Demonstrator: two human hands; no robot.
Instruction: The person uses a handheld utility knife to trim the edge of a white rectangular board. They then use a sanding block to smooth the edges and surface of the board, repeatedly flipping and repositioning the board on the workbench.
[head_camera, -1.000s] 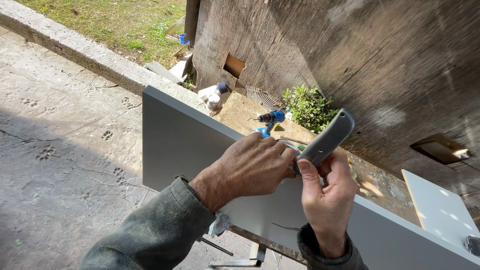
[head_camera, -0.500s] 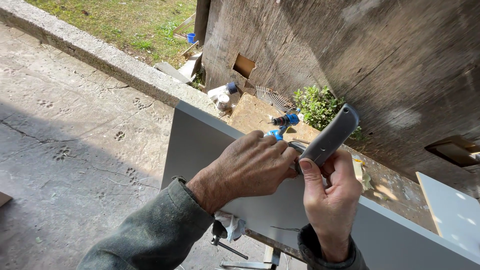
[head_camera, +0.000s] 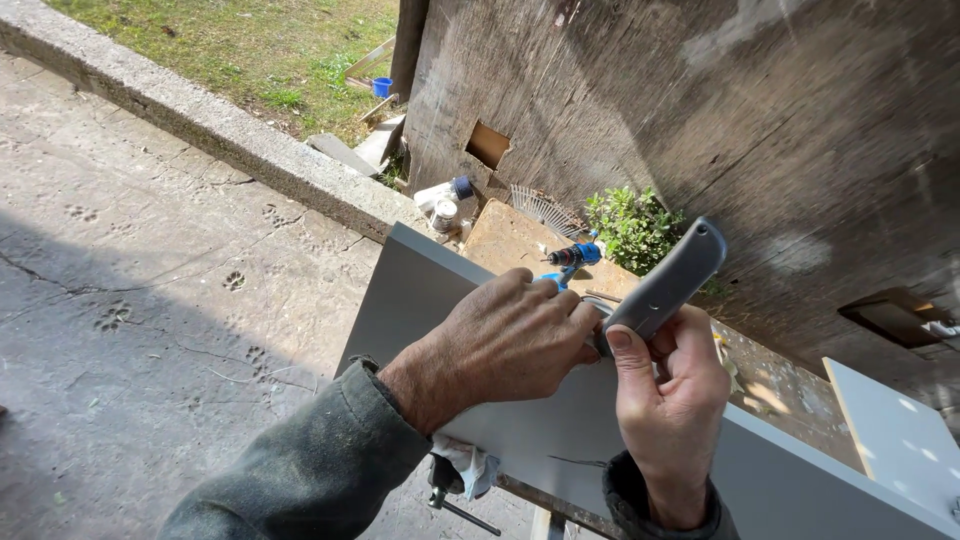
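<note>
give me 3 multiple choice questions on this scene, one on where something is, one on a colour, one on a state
1. Where does the left hand rest?
A. on the grey panel
B. on the plant
C. on the pavement

2. What colour is the tool handle in the right hand?
A. red
B. grey
C. yellow

3. How is the right hand's grip?
A. open
B. closed round the handle
C. flat on the wall

Answers:
1 A, its palm lies on the panel's face.
2 B, the handle is plain grey.
3 B, fingers and thumb wrap it.

Left hand (head_camera: 510, 340) palm down, fingers curled, right hand (head_camera: 670, 395) upright beside it, fingers clenched
</note>
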